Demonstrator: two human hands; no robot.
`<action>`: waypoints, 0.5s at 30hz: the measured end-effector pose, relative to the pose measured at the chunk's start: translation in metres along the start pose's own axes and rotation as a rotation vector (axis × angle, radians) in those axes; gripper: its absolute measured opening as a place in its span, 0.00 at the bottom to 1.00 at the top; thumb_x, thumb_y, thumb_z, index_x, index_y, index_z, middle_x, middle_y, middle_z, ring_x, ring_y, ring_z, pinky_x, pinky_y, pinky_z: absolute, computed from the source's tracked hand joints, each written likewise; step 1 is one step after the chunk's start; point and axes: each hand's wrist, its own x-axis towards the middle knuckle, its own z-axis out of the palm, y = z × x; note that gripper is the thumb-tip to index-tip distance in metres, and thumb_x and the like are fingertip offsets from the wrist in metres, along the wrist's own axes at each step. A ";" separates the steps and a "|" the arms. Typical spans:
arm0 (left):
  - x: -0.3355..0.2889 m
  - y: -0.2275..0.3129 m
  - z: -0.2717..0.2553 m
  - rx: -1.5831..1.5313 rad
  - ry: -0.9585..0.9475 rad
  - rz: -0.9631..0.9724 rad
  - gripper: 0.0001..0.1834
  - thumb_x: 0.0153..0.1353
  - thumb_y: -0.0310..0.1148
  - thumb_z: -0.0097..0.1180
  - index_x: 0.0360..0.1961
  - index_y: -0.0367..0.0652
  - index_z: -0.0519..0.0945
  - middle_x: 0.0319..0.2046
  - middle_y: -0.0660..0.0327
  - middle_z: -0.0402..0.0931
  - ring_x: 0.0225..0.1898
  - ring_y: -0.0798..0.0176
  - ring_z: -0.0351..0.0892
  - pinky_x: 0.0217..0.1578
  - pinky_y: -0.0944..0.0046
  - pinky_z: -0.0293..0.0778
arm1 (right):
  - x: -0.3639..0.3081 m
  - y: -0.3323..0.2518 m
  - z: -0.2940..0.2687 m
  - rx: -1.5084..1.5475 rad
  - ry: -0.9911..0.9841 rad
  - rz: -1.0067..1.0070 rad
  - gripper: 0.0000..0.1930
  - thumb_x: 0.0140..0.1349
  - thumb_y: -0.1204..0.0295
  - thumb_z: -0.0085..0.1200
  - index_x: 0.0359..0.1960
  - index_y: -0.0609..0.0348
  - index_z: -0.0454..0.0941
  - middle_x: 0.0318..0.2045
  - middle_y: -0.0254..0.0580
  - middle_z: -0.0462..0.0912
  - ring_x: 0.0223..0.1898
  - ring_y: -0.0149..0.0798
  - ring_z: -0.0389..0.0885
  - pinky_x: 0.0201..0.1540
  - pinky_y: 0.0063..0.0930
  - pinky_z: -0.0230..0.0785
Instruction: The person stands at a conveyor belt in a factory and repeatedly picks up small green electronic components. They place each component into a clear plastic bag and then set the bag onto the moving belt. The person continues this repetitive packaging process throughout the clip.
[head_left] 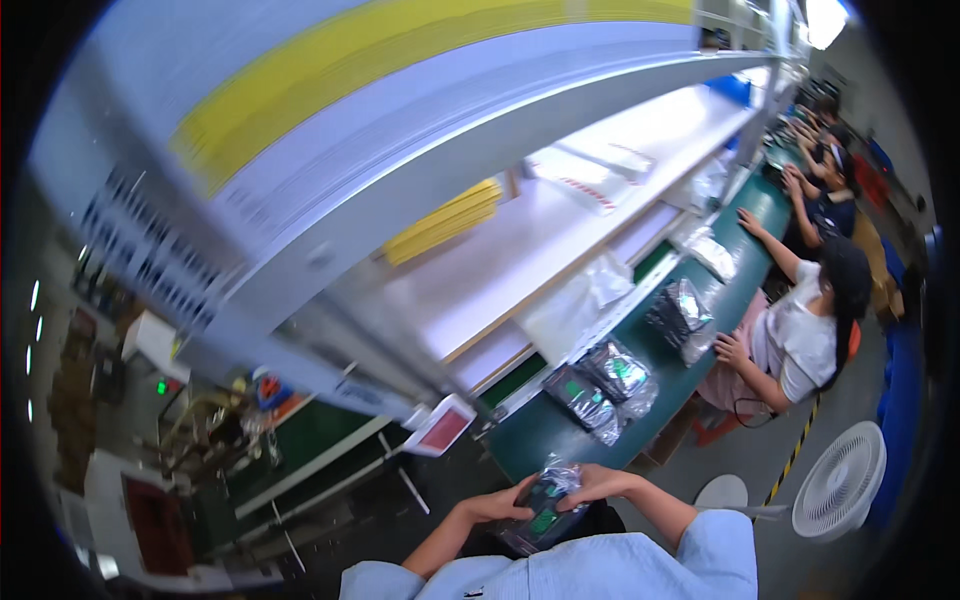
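Close to my body, off the near end of the green belt, I hold a clear plastic bag [545, 505] of dark contents with green patches. My left hand [503, 502] grips its left side. On its upper right side, the fingers of my right hand [597, 485] are closed. Similar bagged dark packs lie on the belt ahead: one pack [582, 398], a second pack [620, 370] beside it, and more packs [680, 312] farther along. What exactly the bags contain is too blurred to tell.
The green belt [530, 440] runs away to the far right, with seated co-workers [800, 310] along its right side. A white shelf [500, 270] with yellow folders [445, 222] stands left of it. A white fan [840, 478] and a round stool [722, 492] are at right.
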 end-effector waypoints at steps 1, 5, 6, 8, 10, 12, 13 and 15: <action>-0.010 -0.010 0.002 0.050 0.048 0.034 0.36 0.51 0.36 0.57 0.59 0.39 0.54 0.53 0.60 0.61 0.54 0.63 0.60 0.53 0.65 0.58 | 0.009 -0.016 0.011 -0.130 0.009 0.009 0.40 0.37 0.58 0.66 0.51 0.67 0.63 0.40 0.45 0.74 0.43 0.36 0.71 0.47 0.24 0.63; -0.071 -0.050 0.008 -0.522 0.312 0.016 0.28 0.48 0.32 0.57 0.51 0.38 0.64 0.43 0.60 0.70 0.44 0.63 0.70 0.47 0.67 0.65 | 0.070 -0.023 0.049 -0.041 0.203 -0.340 0.32 0.41 0.65 0.64 0.47 0.64 0.62 0.36 0.41 0.71 0.36 0.31 0.70 0.40 0.20 0.63; -0.090 -0.070 0.013 -0.686 0.406 0.022 0.25 0.47 0.32 0.56 0.48 0.38 0.67 0.40 0.60 0.72 0.42 0.63 0.71 0.45 0.66 0.67 | 0.085 -0.027 0.061 0.175 0.223 -0.435 0.26 0.44 0.70 0.62 0.44 0.62 0.63 0.33 0.37 0.71 0.32 0.27 0.69 0.36 0.18 0.63; -0.117 -0.105 0.029 -0.956 0.532 0.104 0.23 0.45 0.34 0.55 0.45 0.38 0.70 0.37 0.58 0.74 0.39 0.60 0.74 0.43 0.63 0.69 | 0.102 -0.043 0.079 0.379 0.303 -0.512 0.19 0.46 0.76 0.60 0.39 0.59 0.65 0.30 0.32 0.70 0.28 0.23 0.68 0.33 0.15 0.63; -0.142 -0.136 0.041 -1.147 0.601 0.255 0.26 0.42 0.37 0.55 0.45 0.36 0.71 0.37 0.54 0.75 0.39 0.54 0.75 0.43 0.57 0.70 | 0.110 -0.064 0.101 0.435 0.406 -0.487 0.18 0.46 0.78 0.60 0.36 0.58 0.64 0.27 0.30 0.69 0.27 0.22 0.67 0.32 0.14 0.62; -0.155 -0.203 0.026 -1.161 0.541 0.341 0.27 0.40 0.37 0.55 0.44 0.35 0.71 0.37 0.52 0.76 0.38 0.53 0.76 0.42 0.56 0.72 | 0.107 -0.069 0.134 0.362 0.419 -0.475 0.19 0.46 0.76 0.61 0.38 0.59 0.64 0.27 0.31 0.69 0.28 0.23 0.67 0.32 0.16 0.63; -0.159 -0.236 0.014 -1.166 0.500 0.384 0.28 0.40 0.37 0.55 0.44 0.35 0.71 0.38 0.51 0.76 0.38 0.52 0.76 0.42 0.55 0.72 | 0.104 -0.062 0.155 0.214 0.387 -0.447 0.22 0.46 0.74 0.62 0.40 0.60 0.64 0.29 0.33 0.70 0.29 0.24 0.68 0.33 0.17 0.64; -0.178 -0.228 0.019 -1.215 0.531 0.487 0.28 0.39 0.37 0.55 0.44 0.35 0.71 0.38 0.51 0.76 0.38 0.52 0.76 0.42 0.54 0.72 | 0.105 -0.052 0.185 -0.036 0.313 -0.394 0.27 0.45 0.69 0.64 0.46 0.63 0.65 0.31 0.36 0.71 0.30 0.27 0.70 0.33 0.21 0.66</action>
